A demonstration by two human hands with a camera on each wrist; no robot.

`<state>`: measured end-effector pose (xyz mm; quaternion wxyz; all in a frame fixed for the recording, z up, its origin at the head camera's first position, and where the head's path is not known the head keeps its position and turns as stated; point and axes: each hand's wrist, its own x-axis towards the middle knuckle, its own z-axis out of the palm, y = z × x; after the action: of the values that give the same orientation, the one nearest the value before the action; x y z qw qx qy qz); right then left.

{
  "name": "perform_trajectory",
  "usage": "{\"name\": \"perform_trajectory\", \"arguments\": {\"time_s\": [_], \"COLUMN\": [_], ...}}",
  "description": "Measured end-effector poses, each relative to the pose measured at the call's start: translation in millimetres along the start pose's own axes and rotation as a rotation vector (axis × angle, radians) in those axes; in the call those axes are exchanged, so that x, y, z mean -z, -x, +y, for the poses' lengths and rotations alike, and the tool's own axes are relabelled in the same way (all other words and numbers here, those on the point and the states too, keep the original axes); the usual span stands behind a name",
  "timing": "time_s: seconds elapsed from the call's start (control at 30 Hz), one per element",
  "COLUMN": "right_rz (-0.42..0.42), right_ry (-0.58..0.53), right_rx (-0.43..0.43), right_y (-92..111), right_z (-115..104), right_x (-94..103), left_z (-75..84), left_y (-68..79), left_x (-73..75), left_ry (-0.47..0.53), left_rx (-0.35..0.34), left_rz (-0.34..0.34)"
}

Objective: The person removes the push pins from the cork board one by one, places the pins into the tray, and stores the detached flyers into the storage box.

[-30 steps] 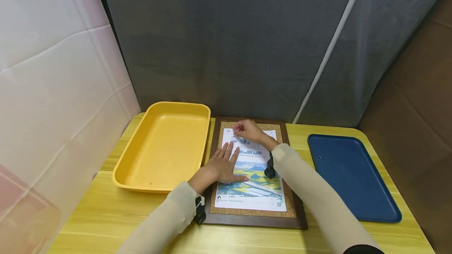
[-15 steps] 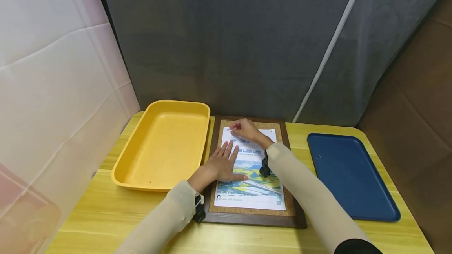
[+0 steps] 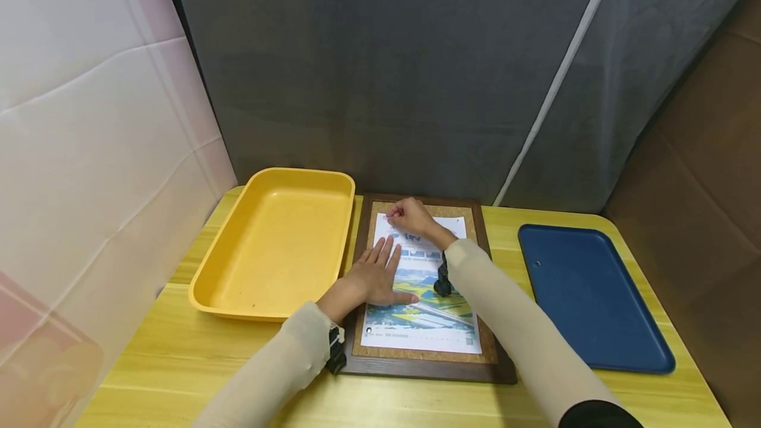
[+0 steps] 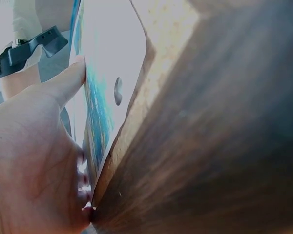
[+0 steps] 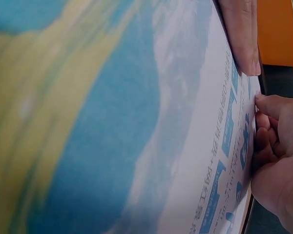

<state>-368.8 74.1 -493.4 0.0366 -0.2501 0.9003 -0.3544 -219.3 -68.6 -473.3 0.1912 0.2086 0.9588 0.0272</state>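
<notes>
A printed paper sheet (image 3: 416, 335) with a painted landscape lies on a cork board (image 3: 490, 345) in a dark wooden frame (image 3: 416, 368). My left hand (image 3: 376, 279) rests flat on its left side, fingers spread and thumb out. At the sheet's upper left corner, my right hand (image 3: 413, 216) has curled fingers, the thumb tip (image 5: 263, 100) right at the paper; it seems to pinch something small, but I cannot tell what. A round silvery tack head (image 4: 118, 91) sits in the lower left corner of the sheet. A small dark dot marks the upper right corner.
Left of the frame stands a deep yellow tray (image 3: 347, 243), close beside it. A flat blue tray (image 3: 594, 302) lies to the right. Dark cloth (image 3: 368, 84) hangs behind the wooden table (image 3: 178, 362), with fabric walls at both sides.
My right hand has shifted slightly left along the top of the sheet to its upper left corner, and its fingers look more tightly curled. The left hand has stayed in place.
</notes>
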Motion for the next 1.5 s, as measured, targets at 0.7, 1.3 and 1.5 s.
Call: {"name": "perform_trajectory", "arguments": {"time_s": [0.7,1.3,1.5], "right_rz": [0.031,-0.002,-0.009], "right_ry": [0.043,0.036,0.015], "right_rx": [-0.016,-0.025,-0.017], "right_y": [-4.2,-1.8,-1.1], "right_z": [-3.0,-6.4,-5.7], "right_x": [-4.2,-4.0,-3.6], "left_z": [1.8,2.2,1.5], "left_y": [0.3,-1.2,-0.2], "left_x": [0.4,-0.6,-0.3], "left_ry": [0.012,0.004,0.000], "left_rx": [0.007,0.013,0.013], "left_rz": [-0.009,-0.008,-0.003]}}
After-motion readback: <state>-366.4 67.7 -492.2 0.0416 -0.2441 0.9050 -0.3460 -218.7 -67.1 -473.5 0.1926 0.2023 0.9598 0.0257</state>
